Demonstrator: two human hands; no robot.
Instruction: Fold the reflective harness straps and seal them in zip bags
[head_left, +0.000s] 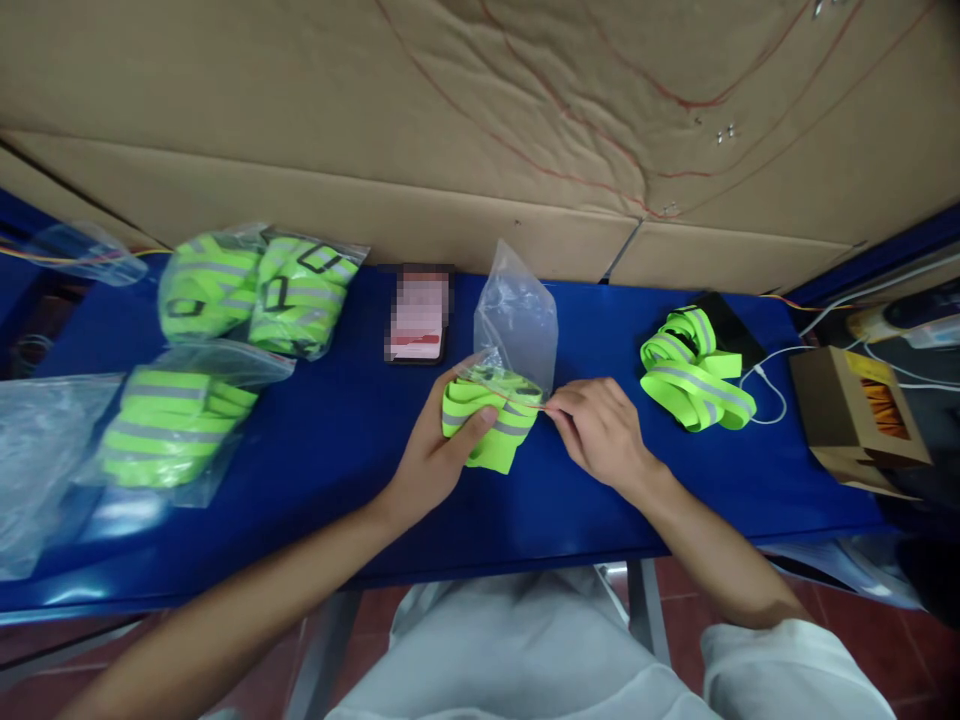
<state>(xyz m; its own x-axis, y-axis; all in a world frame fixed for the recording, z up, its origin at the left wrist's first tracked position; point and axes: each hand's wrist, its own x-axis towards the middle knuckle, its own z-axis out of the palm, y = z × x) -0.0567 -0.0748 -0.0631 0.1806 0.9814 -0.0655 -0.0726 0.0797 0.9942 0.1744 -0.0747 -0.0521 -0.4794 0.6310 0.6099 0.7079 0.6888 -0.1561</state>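
My left hand (442, 430) is wrapped round a folded bundle of neon-yellow reflective strap (495, 450), its thumb pressed on the front. A clear plastic zip bag (517, 315) stands up behind the bundle, and its mouth edge, with a thin red line, lies across the bundle's upper part. At the right end of that edge, my right hand (600, 428) pinches the bag between thumb and fingers. How far the bundle sits inside the bag is hard to make out.
Bagged reflective straps (304, 300) lie on the blue table (315, 530) at left, near empty clear bags (45, 470). A phone (418, 315) lies behind my left hand. At right are loose straps (694, 370), a white cable and a cardboard box (859, 420). A cardboard-covered wall (300, 110) backs the table.
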